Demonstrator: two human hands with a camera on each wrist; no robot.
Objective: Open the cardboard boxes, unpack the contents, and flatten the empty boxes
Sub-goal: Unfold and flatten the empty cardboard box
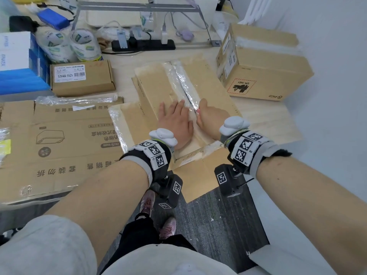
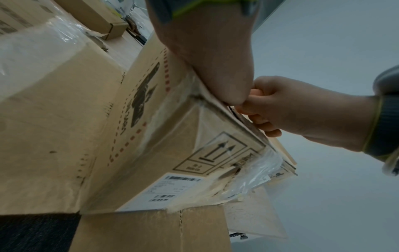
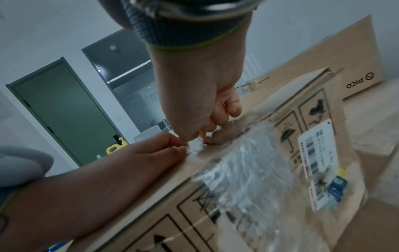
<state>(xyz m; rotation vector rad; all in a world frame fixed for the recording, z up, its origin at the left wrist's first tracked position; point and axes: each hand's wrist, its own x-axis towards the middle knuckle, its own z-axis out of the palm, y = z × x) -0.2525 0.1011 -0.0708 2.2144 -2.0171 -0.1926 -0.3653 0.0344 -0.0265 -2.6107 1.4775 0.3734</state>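
Item, nearest: flattened carton (image 1: 65, 139), printed face up, lying on the table (image 1: 278, 120) at the person's left and overhanging its near edge. Judged done.

Item, centre: taped box (image 1: 158, 84), just beyond the table's near edge, resting on loose flat cardboard (image 1: 200, 175). Top flaps still closed; clear tape (image 1: 183, 80) runs along the centre seam. Long axis runs from the person away and slightly leftward; one short end, bearing a barcode label, faces the person. Judged in hand: opening only just begun, contents unseen.
- Left hand (image 1: 175, 120): palm down on the left flap beside the seam, fingers straight and slightly spread, pressing.
- Right hand (image 1: 208, 114): fingers curled tight at the seam's near end; they appear to pinch the tape, though what lies inside the grip cannot be told.

Item, far right: PICO box (image 1: 264, 62), upright, tape intact, well apart from both hands. Judged untouched.

Item, far left: small labelled carton (image 1: 82, 77), closed.
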